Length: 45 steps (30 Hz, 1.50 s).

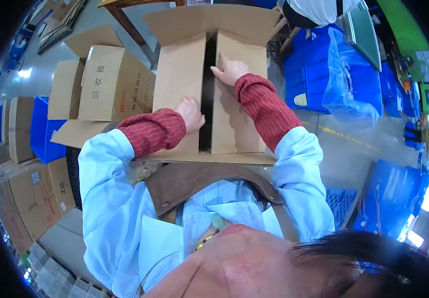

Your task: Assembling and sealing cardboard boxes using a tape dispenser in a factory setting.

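1. A brown carton (177, 82) stands directly in front of the person, its two long flaps folded inward with a dark gap between them.
2. The left hand (190, 114) rests on the left flap, beside the gap, with its fingers bent; whether its grip pinches the cardboard, I cannot tell.
3. The right hand (232, 71) lies farther forward on the right flap (234, 126), its grip released, one digit pointing across toward the gap.
4. The far flap (212, 22) spreads outward beyond the hands; the near flap (207, 158) extends toward the person's brown apron (204, 181).
5. Another carton (100, 87), flaps open, is to the left, near a blue bin (43, 131).
6. On the right, clear plastic (346, 74) hangs over a large blue container (304, 72).
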Motion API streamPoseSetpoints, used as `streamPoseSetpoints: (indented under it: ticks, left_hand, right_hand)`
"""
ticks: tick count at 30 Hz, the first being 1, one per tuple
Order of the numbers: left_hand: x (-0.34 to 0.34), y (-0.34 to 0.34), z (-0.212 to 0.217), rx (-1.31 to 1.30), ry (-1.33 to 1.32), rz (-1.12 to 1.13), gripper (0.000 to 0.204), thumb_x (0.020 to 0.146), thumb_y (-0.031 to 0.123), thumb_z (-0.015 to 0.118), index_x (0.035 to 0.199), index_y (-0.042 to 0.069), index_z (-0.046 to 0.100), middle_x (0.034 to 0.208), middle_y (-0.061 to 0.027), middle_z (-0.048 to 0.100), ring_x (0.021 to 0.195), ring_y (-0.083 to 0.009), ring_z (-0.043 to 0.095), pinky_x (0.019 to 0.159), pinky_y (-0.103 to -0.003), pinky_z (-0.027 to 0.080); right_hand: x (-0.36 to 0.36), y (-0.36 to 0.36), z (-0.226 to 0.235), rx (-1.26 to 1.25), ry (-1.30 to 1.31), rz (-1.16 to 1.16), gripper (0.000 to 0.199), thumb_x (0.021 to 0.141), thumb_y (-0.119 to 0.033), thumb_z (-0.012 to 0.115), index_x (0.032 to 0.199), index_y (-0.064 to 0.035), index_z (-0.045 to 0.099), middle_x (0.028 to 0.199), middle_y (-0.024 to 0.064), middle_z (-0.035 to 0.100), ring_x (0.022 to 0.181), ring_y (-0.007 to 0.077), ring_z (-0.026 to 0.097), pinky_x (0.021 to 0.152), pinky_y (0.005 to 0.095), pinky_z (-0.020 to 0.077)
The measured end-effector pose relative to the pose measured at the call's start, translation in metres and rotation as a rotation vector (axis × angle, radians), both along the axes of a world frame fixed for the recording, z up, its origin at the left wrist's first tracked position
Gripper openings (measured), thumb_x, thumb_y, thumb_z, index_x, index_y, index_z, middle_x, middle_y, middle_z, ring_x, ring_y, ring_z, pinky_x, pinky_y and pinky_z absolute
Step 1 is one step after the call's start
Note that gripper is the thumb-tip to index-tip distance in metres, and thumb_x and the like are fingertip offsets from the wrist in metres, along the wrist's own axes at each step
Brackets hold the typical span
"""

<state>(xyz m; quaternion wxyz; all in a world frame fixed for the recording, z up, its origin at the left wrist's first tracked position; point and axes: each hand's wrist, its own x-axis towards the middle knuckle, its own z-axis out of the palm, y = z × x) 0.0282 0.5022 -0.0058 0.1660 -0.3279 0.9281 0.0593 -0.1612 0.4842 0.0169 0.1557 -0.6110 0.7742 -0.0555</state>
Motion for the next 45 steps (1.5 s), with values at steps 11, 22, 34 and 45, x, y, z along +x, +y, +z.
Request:
streamPoseSetpoints:
  ticks: [11,22,34,45]
  left_hand:
    - [0.117,-0.052,-0.068,1.365,0.173,-0.441,0.084,0.069,0.049,0.059,0.128,-0.001,0.024,0.130,-0.0200,0.029,0.119,-0.0319,0.030,0.098,-0.038,0.025]
    - [0.026,-0.096,-0.091,0.906,0.032,-0.293,0.038,0.060,0.038,0.061,0.078,0.004,0.060,0.080,-0.0177,0.060,0.075,-0.0319,0.057,0.066,-0.038,0.044]
    - [-0.008,-0.029,-0.147,0.557,0.059,-0.437,0.043,0.063,0.032,0.060,0.101,0.012,0.057,0.132,-0.0135,0.028,0.124,-0.0345,0.018,0.097,-0.053,0.018]
    - [0.102,-0.003,-0.201,0.321,0.107,-0.627,0.051,0.073,0.029,0.051,0.121,0.025,0.038,0.132,-0.0061,0.031,0.123,-0.0315,0.025,0.089,-0.049,0.032]
  right_hand:
    - [0.003,-0.026,-0.123,0.573,-0.139,-0.476,0.060,0.086,-0.047,0.014,0.125,-0.0070,0.035,0.121,0.0220,0.041,0.113,0.0334,0.040,0.096,0.0409,0.0291]
    - [-0.090,0.031,-0.237,0.762,-0.108,-0.354,0.090,0.070,-0.029,0.062,0.134,-0.0124,0.002,0.110,0.0210,0.051,0.102,0.0339,0.049,0.089,0.0406,0.0369]
    - [-0.136,-0.031,-0.204,0.368,-0.251,-0.142,0.015,0.073,-0.017,0.058,0.081,-0.0044,0.063,0.080,0.0187,0.060,0.081,0.0286,0.059,0.077,0.0329,0.0443]
    - [-0.206,-0.247,-0.121,0.248,0.359,0.333,0.030,0.081,-0.026,0.041,0.086,-0.0043,0.061,0.094,0.0179,0.058,0.090,0.0333,0.055,0.076,0.0425,0.0441]
